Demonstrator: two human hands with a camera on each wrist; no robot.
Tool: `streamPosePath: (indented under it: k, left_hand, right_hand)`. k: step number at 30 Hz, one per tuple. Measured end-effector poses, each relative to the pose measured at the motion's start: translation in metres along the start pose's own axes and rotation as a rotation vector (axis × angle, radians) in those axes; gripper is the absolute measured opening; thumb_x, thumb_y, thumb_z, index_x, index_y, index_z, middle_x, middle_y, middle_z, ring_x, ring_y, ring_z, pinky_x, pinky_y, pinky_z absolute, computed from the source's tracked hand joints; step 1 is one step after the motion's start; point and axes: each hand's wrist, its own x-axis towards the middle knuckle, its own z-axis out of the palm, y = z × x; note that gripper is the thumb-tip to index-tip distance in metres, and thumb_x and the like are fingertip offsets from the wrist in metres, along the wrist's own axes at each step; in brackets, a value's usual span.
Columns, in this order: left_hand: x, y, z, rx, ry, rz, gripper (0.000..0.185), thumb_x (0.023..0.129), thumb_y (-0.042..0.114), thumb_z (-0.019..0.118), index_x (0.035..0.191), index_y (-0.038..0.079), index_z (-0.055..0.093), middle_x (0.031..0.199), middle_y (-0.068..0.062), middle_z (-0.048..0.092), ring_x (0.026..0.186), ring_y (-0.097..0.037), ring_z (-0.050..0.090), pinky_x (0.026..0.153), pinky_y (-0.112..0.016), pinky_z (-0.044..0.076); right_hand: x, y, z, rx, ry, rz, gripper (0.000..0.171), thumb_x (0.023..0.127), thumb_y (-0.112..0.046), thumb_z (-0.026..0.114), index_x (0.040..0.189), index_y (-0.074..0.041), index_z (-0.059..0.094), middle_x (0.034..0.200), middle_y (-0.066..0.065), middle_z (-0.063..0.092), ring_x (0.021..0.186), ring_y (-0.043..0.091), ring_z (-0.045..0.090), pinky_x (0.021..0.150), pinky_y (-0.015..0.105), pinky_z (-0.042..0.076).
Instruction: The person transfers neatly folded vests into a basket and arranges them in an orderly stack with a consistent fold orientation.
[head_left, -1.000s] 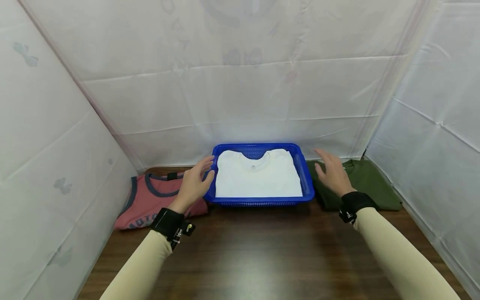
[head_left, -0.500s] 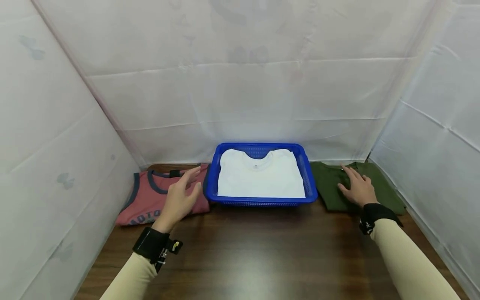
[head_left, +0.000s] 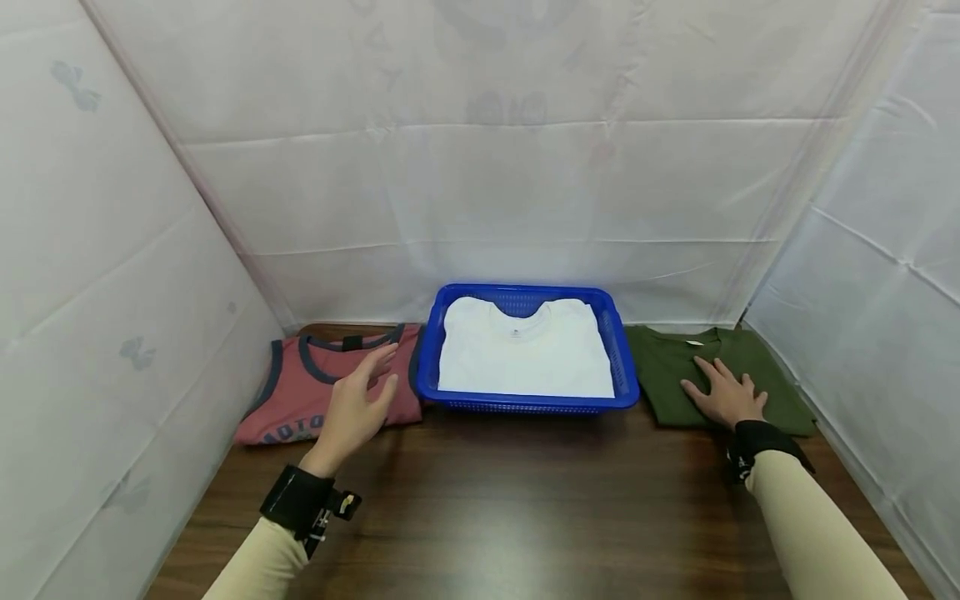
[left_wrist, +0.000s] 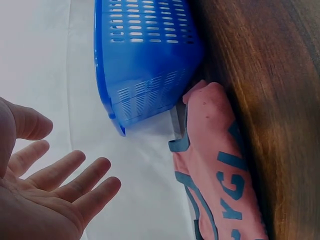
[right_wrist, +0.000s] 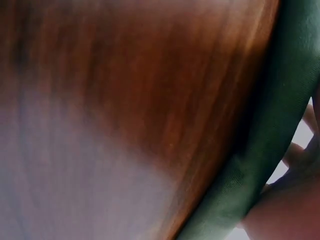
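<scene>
Both hands have drawn away from the blue basket point(head_left: 622, 367): the right hand point(head_left: 723, 396) now lies flat, fingers spread, on the folded green shirt point(head_left: 675, 367) right of it, while the left hand point(head_left: 352, 408) hovers, fingers relaxed and apart, seemingly just above the pink shirt point(head_left: 300, 400) on the tabletop point(head_left: 525, 500).

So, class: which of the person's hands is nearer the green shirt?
Right. The right hand rests flat on the green shirt; the left hand hovers over the pink shirt, across the basket.
</scene>
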Motion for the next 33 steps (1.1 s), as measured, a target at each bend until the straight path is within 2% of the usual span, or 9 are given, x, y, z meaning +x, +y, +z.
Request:
streamPosePath:
  k: [8, 18, 33]
  left_hand:
    - [-0.005, -0.003, 0.004, -0.002, -0.005, 0.0, 0.048, 0.101, 0.004, 0.062, 0.148, 0.004, 0.052, 0.14, -0.022, 0.061, 0.123, -0.041, 0.062, 0.098, -0.058, 0.05]
    - [-0.011, -0.01, 0.006, -0.015, 0.008, 0.019, 0.048, 0.1, 0.002, 0.062, 0.147, 0.004, 0.053, 0.139, -0.023, 0.062, 0.12, -0.043, 0.063, 0.097, -0.058, 0.051]
    - [-0.021, -0.021, 0.011, -0.03, 0.006, 0.0, 0.048, 0.099, -0.001, 0.063, 0.146, 0.005, 0.054, 0.137, -0.024, 0.062, 0.119, -0.043, 0.064, 0.095, -0.059, 0.052]
  right_hand:
    - [-0.002, -0.002, -0.004, -0.012, -0.032, 0.011, 0.087, 0.102, -0.066, 0.042, 0.161, -0.005, 0.025, 0.163, 0.034, 0.013, 0.134, 0.077, 0.002, 0.097, 0.09, -0.001]
    - [-0.01, -0.002, -0.002, -0.054, -0.025, 0.01, 0.087, 0.101, -0.068, 0.042, 0.16, -0.004, 0.028, 0.162, 0.035, 0.017, 0.133, 0.077, 0.007, 0.095, 0.091, 0.007]
    - [-0.035, -0.006, -0.002, -0.113, -0.047, 0.017, 0.088, 0.1, -0.069, 0.046, 0.159, -0.006, 0.033, 0.16, 0.034, 0.021, 0.132, 0.075, 0.015, 0.093, 0.088, 0.018]
